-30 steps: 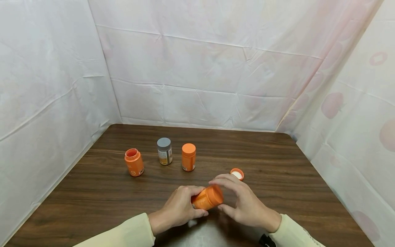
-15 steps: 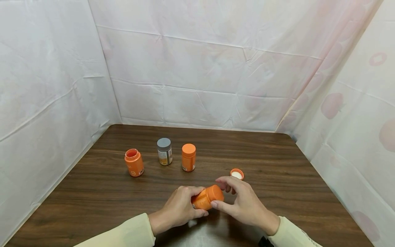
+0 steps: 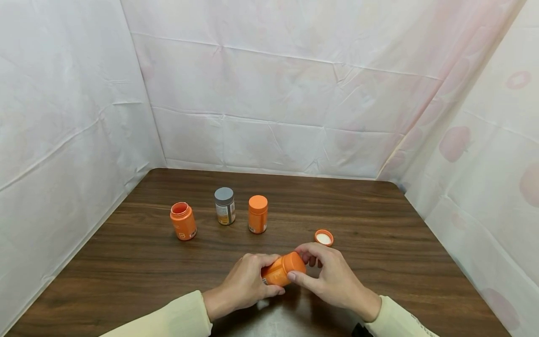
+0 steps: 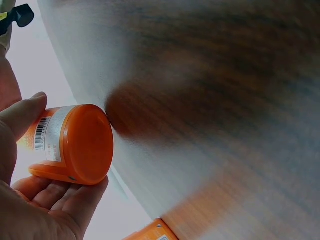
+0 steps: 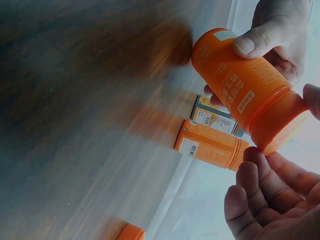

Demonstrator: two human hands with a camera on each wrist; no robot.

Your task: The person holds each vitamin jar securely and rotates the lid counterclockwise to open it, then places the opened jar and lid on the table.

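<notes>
My left hand [image 3: 246,281] grips the body of an orange pill bottle [image 3: 275,274], tilted with its capped end toward the right. In the left wrist view the bottle's round base [image 4: 90,145] faces the camera, its lower edge right at the tabletop. My right hand [image 3: 332,274] pinches the bottle's orange cap [image 3: 295,263] between thumb and fingertips. In the right wrist view the fingertips [image 5: 254,156] touch the rim of the cap, and the left thumb [image 5: 245,46] lies across the body.
Beyond the hands stand an uncapped orange bottle [image 3: 184,227], a grey-capped bottle [image 3: 225,210] and a capped orange bottle [image 3: 258,220]. A loose orange cap [image 3: 324,237] lies inside up, just past my right hand. White curtains [image 3: 269,93] surround the brown table [image 3: 126,262].
My right hand's fingers have come in from beside the bottle onto its cap, the thumb first, then the index finger. The left hand and the other bottles have stayed put.
</notes>
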